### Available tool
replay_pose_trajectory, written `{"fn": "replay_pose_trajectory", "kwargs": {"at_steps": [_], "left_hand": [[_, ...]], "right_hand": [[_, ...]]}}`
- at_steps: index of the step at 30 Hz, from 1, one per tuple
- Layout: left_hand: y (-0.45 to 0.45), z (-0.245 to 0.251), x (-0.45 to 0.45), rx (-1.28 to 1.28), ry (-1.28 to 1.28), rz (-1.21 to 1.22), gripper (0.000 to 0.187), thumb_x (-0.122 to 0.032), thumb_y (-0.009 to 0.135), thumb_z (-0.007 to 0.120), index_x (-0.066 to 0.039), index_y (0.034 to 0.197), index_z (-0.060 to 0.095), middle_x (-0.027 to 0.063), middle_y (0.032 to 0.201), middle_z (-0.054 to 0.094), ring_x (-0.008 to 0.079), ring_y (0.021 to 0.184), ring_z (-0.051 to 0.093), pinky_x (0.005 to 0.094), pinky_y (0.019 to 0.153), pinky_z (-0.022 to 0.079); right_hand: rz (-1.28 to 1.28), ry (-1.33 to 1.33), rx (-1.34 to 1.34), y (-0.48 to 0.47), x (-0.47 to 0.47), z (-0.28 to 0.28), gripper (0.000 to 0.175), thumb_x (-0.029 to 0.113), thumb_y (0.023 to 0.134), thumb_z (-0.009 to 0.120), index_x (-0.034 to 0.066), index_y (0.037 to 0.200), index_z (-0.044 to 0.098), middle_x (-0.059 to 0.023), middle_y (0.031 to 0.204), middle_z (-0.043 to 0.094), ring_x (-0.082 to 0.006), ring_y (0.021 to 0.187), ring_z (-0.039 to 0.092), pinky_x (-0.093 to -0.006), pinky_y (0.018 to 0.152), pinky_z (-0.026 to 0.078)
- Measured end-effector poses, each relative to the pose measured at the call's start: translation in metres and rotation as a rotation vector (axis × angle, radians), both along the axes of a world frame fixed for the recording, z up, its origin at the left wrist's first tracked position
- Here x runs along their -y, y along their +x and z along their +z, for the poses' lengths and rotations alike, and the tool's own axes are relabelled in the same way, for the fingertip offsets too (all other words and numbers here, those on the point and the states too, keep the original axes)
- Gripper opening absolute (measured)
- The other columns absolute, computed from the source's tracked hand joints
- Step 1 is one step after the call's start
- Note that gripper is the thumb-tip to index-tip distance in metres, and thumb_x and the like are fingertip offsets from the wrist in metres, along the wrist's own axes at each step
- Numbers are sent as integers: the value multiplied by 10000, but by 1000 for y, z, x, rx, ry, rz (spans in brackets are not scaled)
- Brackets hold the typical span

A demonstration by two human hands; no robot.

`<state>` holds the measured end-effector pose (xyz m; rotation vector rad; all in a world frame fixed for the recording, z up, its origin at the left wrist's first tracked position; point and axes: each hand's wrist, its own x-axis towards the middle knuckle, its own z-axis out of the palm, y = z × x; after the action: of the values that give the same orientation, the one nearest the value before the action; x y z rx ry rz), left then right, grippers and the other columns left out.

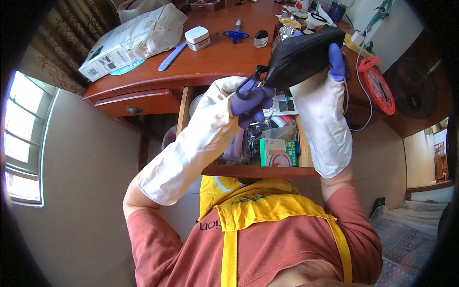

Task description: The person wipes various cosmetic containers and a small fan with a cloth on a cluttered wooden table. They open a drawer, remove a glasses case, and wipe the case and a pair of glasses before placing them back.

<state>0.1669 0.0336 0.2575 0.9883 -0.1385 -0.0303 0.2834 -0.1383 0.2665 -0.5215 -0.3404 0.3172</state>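
Note:
Both of my hands wear long white rubber gloves with purple fingers. My right hand [335, 66] grips the far end of a black zippered pouch [301, 55], its thumb on top and its other fingers hidden beneath. At the pouch's near left corner, my left hand [251, 102] has its fingers curled around a black strap loop [247, 84] with a metal clasp. Below the hands a wooden drawer [258, 171] stands pulled out. In it lie a green and white box of plasters [279, 152], a white device with a dark screen [285, 107], plastic bags and a blue pen [298, 143].
On the reddish desk [218, 53] are a bagged box [132, 39], a light blue serrated strip [173, 56], a white jar [197, 38], a blue plunger-like item [236, 33] and a small bottle [261, 38]. A white cable [369, 97] hangs at the right beside a red round item [377, 86].

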Motion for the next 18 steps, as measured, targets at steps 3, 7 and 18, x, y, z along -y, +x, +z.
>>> {"fn": "replay_pose_trajectory", "kwargs": {"at_steps": [3,7,18], "left_hand": [[-2,3,2,-42,-14,19,243,-176,916,691,19,1059,677,80,870,691,98,675,603,163,541,441],[-4,6,10,-170,-214,131,229,-181,929,657,15,1044,678,60,864,678,77,618,577,145,464,337],[-27,23,7,-19,-121,197,232,-203,952,621,9,1015,692,55,830,689,59,577,565,158,446,341]], "right_hand": [[-69,-14,6,1,-1,-3,512,321,893,714,81,1313,544,-104,1267,641,-205,1168,608,-362,1087,455],[-446,-444,380,16,-4,-7,524,343,909,690,96,1341,525,-113,1266,632,-246,1160,612,-426,1069,461],[-311,-224,236,17,-9,-18,548,-24,832,708,-31,1334,487,-160,1187,652,-228,1063,663,-343,977,549]]}}
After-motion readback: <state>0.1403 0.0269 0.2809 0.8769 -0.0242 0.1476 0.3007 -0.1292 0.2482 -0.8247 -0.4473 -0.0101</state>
